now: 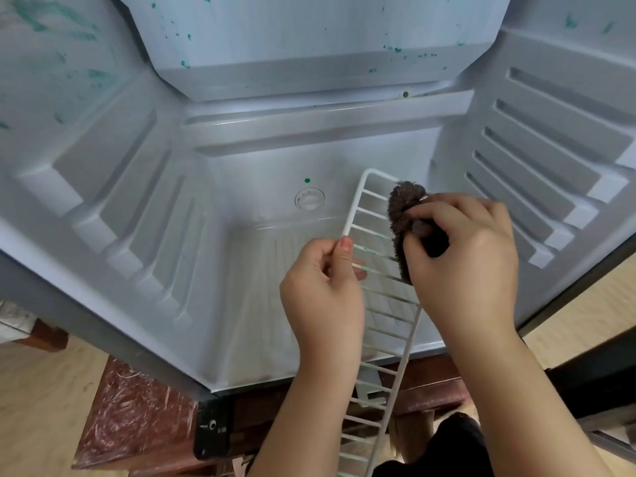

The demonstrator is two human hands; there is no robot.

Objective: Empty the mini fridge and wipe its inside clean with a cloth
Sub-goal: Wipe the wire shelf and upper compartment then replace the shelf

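The mini fridge [261, 187] stands open before me, its white inside bare of food and flecked with green stains on the back and left walls. A white wire shelf [373, 215] is tilted half out of the fridge, its near end running down past the front edge. My left hand [323, 290] pinches the shelf's left rail between thumb and fingers. My right hand [464, 256] grips a dark brown cloth [404, 211] and presses it on the shelf's bars near the right rail.
A round thermostat dial [309, 199] with a green dot above it sits on the back wall. Ribbed shelf ledges [537, 173] line both side walls. The fridge rests on a reddish wooden stand [137, 414] over a pale floor. The dark door edge [599, 373] is at the right.
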